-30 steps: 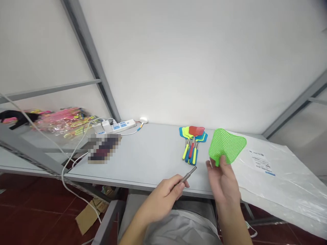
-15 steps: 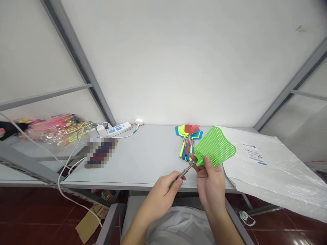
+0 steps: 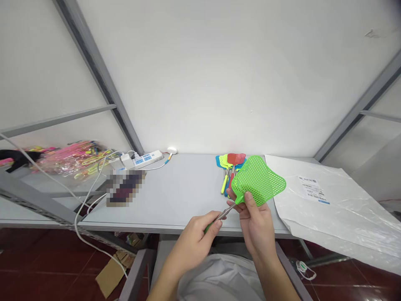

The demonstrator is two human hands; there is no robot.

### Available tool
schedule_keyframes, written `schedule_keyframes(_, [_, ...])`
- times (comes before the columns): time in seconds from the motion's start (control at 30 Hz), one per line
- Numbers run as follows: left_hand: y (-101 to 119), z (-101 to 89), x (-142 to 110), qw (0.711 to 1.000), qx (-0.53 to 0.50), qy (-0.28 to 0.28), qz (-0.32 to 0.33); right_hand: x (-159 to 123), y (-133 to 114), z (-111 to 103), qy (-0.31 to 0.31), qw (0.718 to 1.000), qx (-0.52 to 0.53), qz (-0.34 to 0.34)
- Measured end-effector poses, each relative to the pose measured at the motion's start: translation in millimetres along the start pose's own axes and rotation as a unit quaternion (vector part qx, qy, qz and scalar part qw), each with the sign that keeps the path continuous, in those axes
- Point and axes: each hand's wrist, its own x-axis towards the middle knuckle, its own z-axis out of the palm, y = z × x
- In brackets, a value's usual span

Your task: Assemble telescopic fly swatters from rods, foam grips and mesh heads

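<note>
My left hand (image 3: 197,236) is closed round the green grip of a fly swatter handle (image 3: 224,213), a thin metal rod pointing up to the right. My right hand (image 3: 258,223) pinches a bright green perforated fly swatter head (image 3: 258,180) near its neck, thumb on the front face. The rod's tip meets the neck of the head; how deep it sits in there I cannot tell. Just behind the green head lies a bunch of fly swatters with red (image 3: 236,159), yellow and blue heads, partly covered by it.
A white plastic mailer (image 3: 338,213) with a label hangs over the table's right front edge. To the left are a power strip (image 3: 147,159) with plugs, a blurred-out item (image 3: 125,188) and a white cable. Bagged colourful goods (image 3: 75,161) lie on the neighbouring table (image 3: 25,211).
The green head has come left and down towards the rod, closing the gap between the rod's tip and the neck. My left hand has barely moved.
</note>
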Motion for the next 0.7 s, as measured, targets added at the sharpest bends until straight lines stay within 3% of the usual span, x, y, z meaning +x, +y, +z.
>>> schedule_keyframes(0.1, [-1.1, -0.5, -0.6, 1.000, -0.011, -0.003, -0.003, -1.4, 0.3, 1.1, -0.016, 1.000, 0.002, 0.011])
schedule_keyframes(0.43, [-0.1, 16.4, -2.8, 0.998, -0.018, 0.062, -0.013, -3.5, 7.2, 6.5, -0.039, 0.997, 0.014, 0.058])
schedule_keyframes(0.7, [7.1, 12.4, -5.7, 1.000, -0.007, 0.025, -0.008, 1.0, -7.2, -21.0, -0.079, 0.992, -0.098, 0.026])
